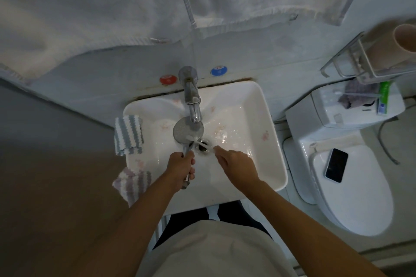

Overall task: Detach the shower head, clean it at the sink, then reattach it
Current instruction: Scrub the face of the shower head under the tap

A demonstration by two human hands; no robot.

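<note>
The round grey shower head (184, 131) lies face up over the white sink (265, 132), just under the chrome tap (191, 94). My left hand (181, 168) is closed around its chrome handle, whose end pokes out below my fist. My right hand (236, 164) pinches a thin white brush (203, 144), like a toothbrush, whose tip rests at the lower edge of the shower head, above the drain (202, 145). Water glistens in the basin to the right of the tap.
A grey-striped cloth (128, 134) and a purple-striped cloth (131, 181) hang over the sink's left rim. White towels (101, 7) hang above. To the right stand a toilet (351, 186) with a phone (336, 165) on its lid, and a wire shelf (369, 60).
</note>
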